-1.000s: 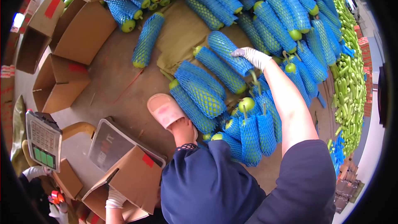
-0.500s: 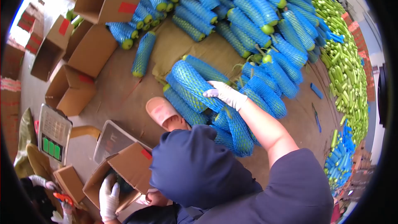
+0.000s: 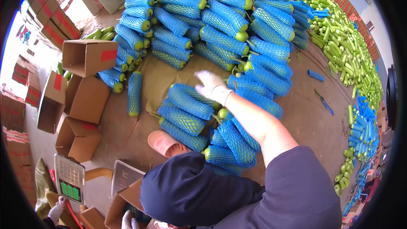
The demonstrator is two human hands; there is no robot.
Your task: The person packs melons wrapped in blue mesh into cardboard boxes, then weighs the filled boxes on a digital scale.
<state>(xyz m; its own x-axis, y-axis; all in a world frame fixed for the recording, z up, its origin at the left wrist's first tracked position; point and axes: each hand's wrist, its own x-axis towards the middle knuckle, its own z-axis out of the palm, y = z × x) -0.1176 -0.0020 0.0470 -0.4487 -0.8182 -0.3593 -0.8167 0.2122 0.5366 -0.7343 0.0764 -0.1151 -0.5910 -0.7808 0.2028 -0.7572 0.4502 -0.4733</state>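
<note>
Two gloved hands: the right hand (image 3: 212, 85) rests spread on a netted gourd (image 3: 186, 100); the left hand (image 3: 127, 219), near, is too cut off to tell.

Gloved right hand (image 3: 212, 85) on netted gourds (image 3: 190, 101), open cardboard boxes (image 3: 87, 56) left

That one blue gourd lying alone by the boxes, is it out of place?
Yes, a little. One net-wrapped gourd lies alone on the bare floor beside the cardboard boxes, apart from the big pile. The gloved right hand is over another bunch.
</note>
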